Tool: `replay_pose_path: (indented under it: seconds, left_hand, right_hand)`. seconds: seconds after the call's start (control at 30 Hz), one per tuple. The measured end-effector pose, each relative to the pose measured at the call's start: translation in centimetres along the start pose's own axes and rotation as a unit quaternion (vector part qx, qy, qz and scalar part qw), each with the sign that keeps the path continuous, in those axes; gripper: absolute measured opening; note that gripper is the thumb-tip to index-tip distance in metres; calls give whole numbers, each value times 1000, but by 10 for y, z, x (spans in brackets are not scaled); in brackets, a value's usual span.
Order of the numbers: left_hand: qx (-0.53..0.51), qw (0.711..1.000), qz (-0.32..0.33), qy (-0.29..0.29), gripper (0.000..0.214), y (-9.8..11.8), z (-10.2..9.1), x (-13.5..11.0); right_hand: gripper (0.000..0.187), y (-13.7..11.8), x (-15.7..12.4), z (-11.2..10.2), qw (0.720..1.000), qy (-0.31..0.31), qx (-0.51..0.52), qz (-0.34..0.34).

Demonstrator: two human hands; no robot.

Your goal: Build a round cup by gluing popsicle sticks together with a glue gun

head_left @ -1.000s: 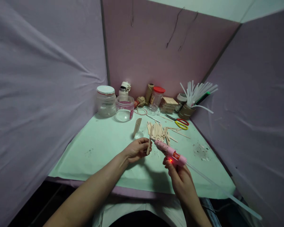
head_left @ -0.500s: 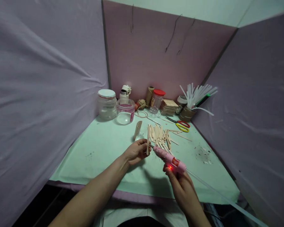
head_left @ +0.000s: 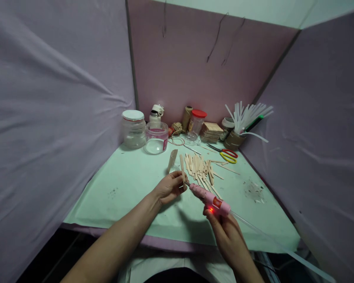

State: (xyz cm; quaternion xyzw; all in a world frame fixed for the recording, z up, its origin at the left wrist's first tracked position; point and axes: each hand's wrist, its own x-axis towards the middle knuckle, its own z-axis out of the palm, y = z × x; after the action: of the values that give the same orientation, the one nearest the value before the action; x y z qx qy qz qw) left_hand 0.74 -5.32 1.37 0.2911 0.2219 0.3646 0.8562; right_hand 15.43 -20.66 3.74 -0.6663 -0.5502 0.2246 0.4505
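Between the fingers of my left hand (head_left: 171, 188) a wooden craft stick (head_left: 182, 165) stands nearly upright, its top leaning slightly left. My right hand (head_left: 224, 228) is wrapped round a pink hot glue gun (head_left: 208, 197) whose red light glows. The gun's metal nozzle points left and meets the craft stick, or nearly so, close to my left fingertips. A long clear glue stick (head_left: 262, 232) trails from the gun's back end. Beyond my hands lies a pile of loose craft sticks (head_left: 199, 167). A flat brownish piece (head_left: 172, 160) stands tilted behind my left hand.
Scissors (head_left: 228, 155) with red and yellow handles lie right of the pile. Along the back stand a white-lidded jar (head_left: 133, 131), an open clear tub (head_left: 156, 138), a red-lidded jar (head_left: 196, 125), stacked wooden squares (head_left: 211, 132) and a holder (head_left: 233, 140) of glue sticks. Scraps (head_left: 253, 190) lie at right.
The craft stick in my left hand has tilted, its top going left and its lower end slipping down less far. The glue gun has shifted slightly left. The view has moved a little.
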Motion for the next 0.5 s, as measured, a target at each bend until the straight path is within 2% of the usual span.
replay_pose_path:
  seconds: [0.5]
  left_hand:
    - [-10, 1000, 15, -11, 41, -1, -4, 2]
  right_hand:
    - [38, 4, 0, -3, 999, -46, 7, -8]
